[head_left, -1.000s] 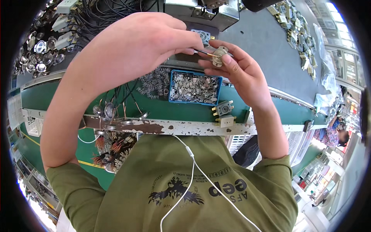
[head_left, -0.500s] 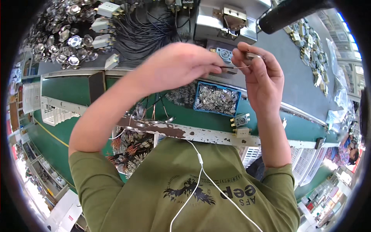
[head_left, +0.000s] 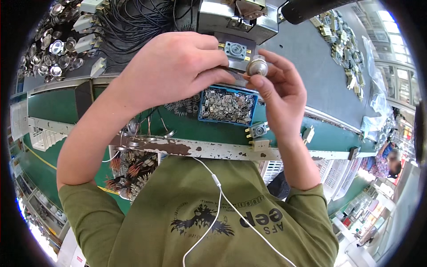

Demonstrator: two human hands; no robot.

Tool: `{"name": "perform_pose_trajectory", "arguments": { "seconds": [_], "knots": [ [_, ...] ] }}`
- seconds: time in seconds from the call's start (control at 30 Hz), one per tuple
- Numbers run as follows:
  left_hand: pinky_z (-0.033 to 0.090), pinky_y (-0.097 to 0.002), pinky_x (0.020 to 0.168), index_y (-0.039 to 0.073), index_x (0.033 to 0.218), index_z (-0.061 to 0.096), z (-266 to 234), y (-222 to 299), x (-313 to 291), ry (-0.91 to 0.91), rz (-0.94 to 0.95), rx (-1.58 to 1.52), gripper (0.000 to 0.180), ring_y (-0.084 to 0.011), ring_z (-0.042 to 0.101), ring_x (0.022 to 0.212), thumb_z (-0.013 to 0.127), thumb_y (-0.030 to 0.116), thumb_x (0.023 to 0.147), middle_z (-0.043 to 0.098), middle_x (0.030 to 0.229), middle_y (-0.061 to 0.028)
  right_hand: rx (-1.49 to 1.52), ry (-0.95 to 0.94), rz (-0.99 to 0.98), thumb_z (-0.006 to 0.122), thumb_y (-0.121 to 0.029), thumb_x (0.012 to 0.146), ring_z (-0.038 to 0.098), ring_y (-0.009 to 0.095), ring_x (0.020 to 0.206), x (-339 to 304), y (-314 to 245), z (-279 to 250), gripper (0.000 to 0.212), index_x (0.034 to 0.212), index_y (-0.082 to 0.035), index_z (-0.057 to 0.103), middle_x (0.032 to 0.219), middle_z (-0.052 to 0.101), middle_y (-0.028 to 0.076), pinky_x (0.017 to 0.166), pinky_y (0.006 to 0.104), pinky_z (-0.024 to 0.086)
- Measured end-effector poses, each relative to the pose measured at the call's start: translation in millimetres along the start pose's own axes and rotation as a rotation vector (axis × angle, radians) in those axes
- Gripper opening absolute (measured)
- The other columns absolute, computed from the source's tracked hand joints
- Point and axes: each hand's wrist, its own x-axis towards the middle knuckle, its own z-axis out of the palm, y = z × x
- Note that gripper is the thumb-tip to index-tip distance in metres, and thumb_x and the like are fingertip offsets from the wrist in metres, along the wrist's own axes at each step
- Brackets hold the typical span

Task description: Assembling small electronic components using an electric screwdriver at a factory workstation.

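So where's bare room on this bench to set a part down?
The grey belt right of the right hand lies bare up to the parts row. Green strip left of the left hand too. Crowded: blue tray, cables.

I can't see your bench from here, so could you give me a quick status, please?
Left hand pinching a thin metal strip. Right hand holding round metal part. Blue parts tray below, nothing blocking.

We note an olive-green short-sleeved shirt (head_left: 209, 209) with a dark winged graphic and dark lettering on the chest. A thin white earphone cable (head_left: 218, 191) with inline remote runs down it. Forearms bare; no gloves.
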Motion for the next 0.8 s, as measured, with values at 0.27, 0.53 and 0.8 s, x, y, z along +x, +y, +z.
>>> {"name": "perform_pose_trajectory", "arguments": {
  "seconds": [0.27,0.53,0.8],
  "knots": [
    [0.054,-0.0367,0.075,0.009,0.093,0.060,3,6,-6,-0.122,0.066,0.210,0.032,-0.0234,0.067,0.083,0.075,0.035,0.086,0.063,0.080,-0.0039,-0.499,-0.591,-0.094,0.071,-0.004,0.095,0.058,0.015,0.081,34,-24,-18,0.031,0.126,-0.001,0.069,0.099,0.072,0.007,0.080,0.0304,0.052],
    [0.046,-0.0377,0.078,0.013,0.118,0.069,-4,8,-8,-0.240,0.023,0.036,0.038,-0.0247,0.060,0.082,0.077,0.027,0.083,0.058,0.082,-0.0051,-0.446,-0.140,-0.112,0.062,-0.003,0.101,0.067,0.020,0.109,2,-27,-52,0.046,0.147,0.001,0.054,0.128,0.069,0.014,0.097,0.0315,0.053],
    [0.044,-0.0383,0.078,0.015,0.125,0.071,-4,12,-4,-0.385,0.014,0.051,0.042,-0.0270,0.056,0.082,0.074,0.015,0.084,0.060,0.086,-0.0057,-1.052,0.388,-0.074,0.068,-0.017,0.099,0.031,0.039,0.152,-141,52,-136,0.078,0.160,0.002,0.024,0.162,0.032,0.026,0.124,0.0499,0.026]
  ]
}}
